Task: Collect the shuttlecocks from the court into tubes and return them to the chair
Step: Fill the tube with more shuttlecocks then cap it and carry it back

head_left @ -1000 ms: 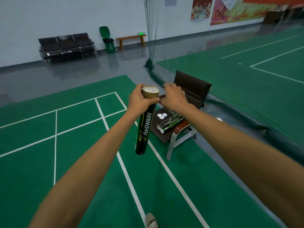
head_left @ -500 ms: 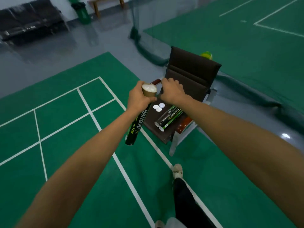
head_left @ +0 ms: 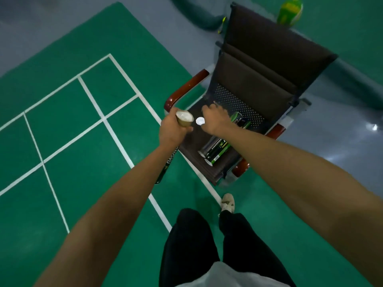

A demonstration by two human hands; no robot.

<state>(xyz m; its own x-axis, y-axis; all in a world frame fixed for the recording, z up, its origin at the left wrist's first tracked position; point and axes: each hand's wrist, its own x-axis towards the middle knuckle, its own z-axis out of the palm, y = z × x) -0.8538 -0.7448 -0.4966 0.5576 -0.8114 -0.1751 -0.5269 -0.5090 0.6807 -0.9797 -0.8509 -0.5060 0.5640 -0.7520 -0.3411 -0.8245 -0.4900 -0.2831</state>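
Black tubes (head_left: 216,151) on brown chair (head_left: 267,65)

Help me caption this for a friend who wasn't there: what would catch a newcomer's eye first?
Two bare arms stretch to mid-frame, where the left hand grips a black tube near its top. The right hand reaches over a dark chair, beside a small white cap. Two more tubes lie on the seat, and white court lines cross the green floor at left.

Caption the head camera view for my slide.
At the chair, the left hand grips an open shuttlecock tube while the right hand reaches over the seat near a white cap.
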